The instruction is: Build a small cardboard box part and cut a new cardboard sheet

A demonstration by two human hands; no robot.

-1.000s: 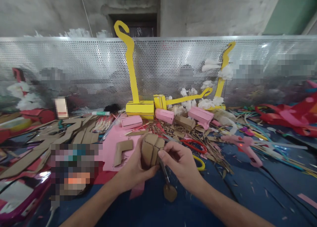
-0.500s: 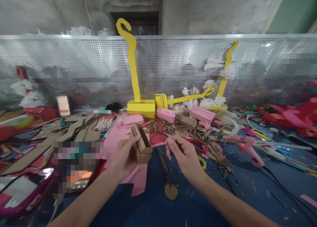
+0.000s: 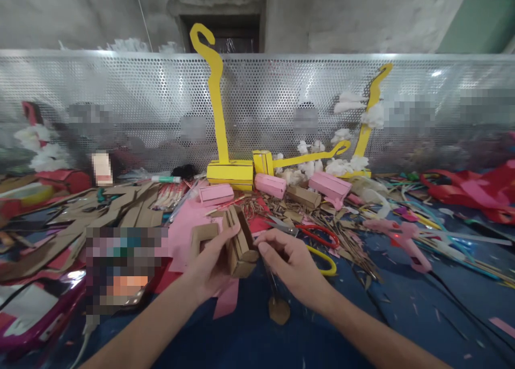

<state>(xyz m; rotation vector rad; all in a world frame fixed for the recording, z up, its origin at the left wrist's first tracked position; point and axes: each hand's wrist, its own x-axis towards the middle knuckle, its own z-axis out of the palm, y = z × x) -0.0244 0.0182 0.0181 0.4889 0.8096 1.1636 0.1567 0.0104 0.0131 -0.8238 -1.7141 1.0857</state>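
Gripped in my left hand [image 3: 213,259] is a small brown cardboard box [image 3: 240,245], tilted, with an open side facing right. Fingers and thumb pinched together, my right hand [image 3: 287,259] is close to the box's right edge; whatever its fingertips hold is too small to make out. Under my right hand a narrow strip with a rounded cardboard end [image 3: 279,310] lies on the blue table. Red-handled scissors [image 3: 319,234] rest just beyond my right hand, with a yellow handle [image 3: 325,260] nearer. A bent cardboard piece [image 3: 204,235] sits behind my left hand.
Yellow box with tall hook [image 3: 229,173], pink boxes [image 3: 270,185] and cardboard scraps stand or lie along the back before a perforated metal panel [image 3: 261,101]. A pink glue gun [image 3: 402,240] with a cord is at right. Pink paper [image 3: 183,240] and a purple object [image 3: 44,326] are left.
My right hand has moved left and down to the box's edge. The box has shifted slightly right and down. More of the scissors and the bent cardboard piece now shows.
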